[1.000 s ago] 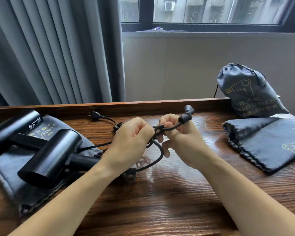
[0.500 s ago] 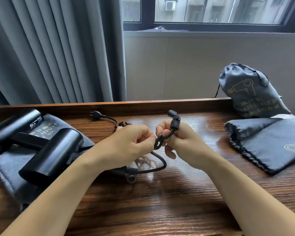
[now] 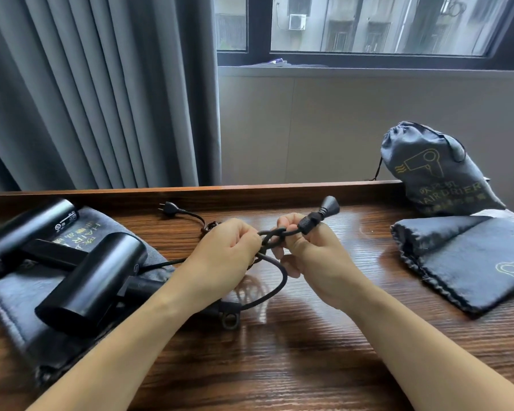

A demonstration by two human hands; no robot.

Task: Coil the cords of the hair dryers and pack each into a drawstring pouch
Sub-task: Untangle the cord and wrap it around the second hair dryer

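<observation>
- The near hair dryer (image 3: 92, 280) is plain glossy black.
- The far hair dryer (image 3: 27, 229) is black too, with a small white printed label near its end.
- The cord (image 3: 275, 287) and its plug (image 3: 319, 213) are matt black; a second plug (image 3: 169, 208) by the table's back edge is black as well.
- The pouch under the dryers (image 3: 15, 304) is dark grey, lettered in dull gold.
- The filled pouch (image 3: 433, 170) is dark grey with a gold hair-dryer outline, gold lettering and a black drawstring.
- The flat pouch (image 3: 469, 262) is dark grey with gold print.
- The table (image 3: 279, 366) is dark reddish-brown with streaky wood grain.
- The curtain (image 3: 95, 90) is plain grey in vertical folds.
</observation>
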